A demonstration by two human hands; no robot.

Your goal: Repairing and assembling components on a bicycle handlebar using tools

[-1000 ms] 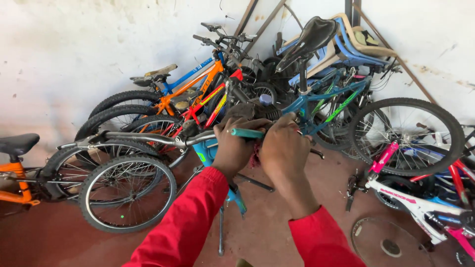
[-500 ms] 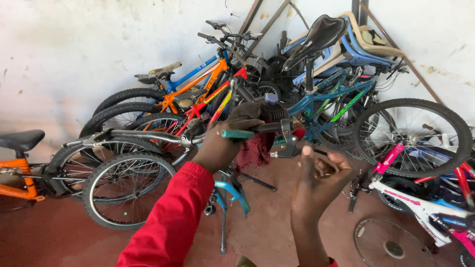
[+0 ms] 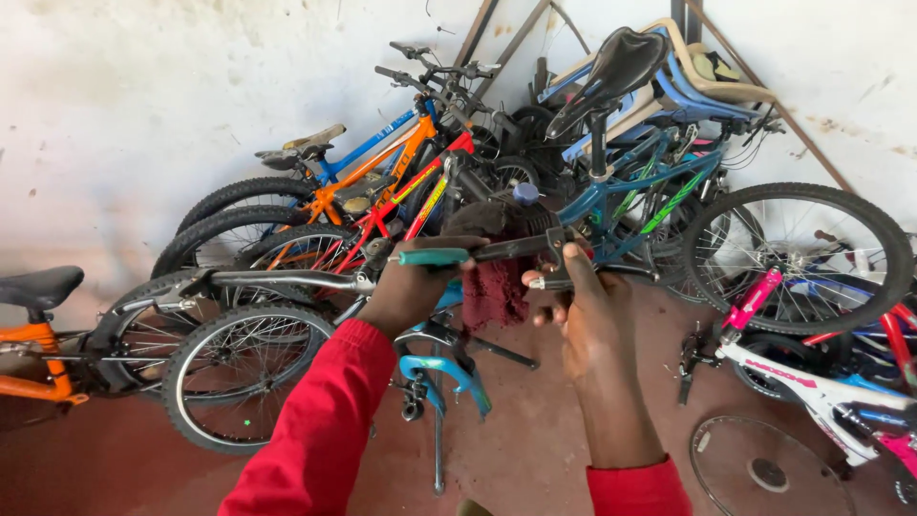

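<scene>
- Left hand (image 3: pixel 413 291) closed round a teal-handled tool (image 3: pixel 435 256); the handle end sticks out past the knuckles and a dark shaft runs right toward the other hand. Can't tell what kind of tool, the tip is hidden.
- Right hand (image 3: pixel 585 311) w/ fingers curled round a small metal part (image 3: pixel 552 283) just under the tool shaft, thumb up against the shaft. What the part belongs to is hard to make out.
- Dark red rag (image 3: pixel 495 291) hangs btwn the two hands, partly covered by both.
- Both sleeves red; forearms cut off at bottom edge.
- Below the hands: light blue bike fork (image 3: pixel 447 375), upside down, its top hidden behind left arm.
- Behind: pile of bikes vs. white wall (image 3: pixel 143 96). Orange bike (image 3: pixel 401 158), red frame and teal bike (image 3: pixel 621 196) overlap so much that frames can't be separated cleanly.
- Black saddle (image 3: pixel 616 62) up top, blue-and-cream plastic chairs (image 3: pixel 688 86) stacked behind it.
- Left edge: another orange bike (image 3: pixel 38 368), cut off. Right edge: white/pink bike (image 3: pixel 812 373), cut off too.
- Loose round disc (image 3: pixel 764 468) on reddish floor, bottom right.
</scene>
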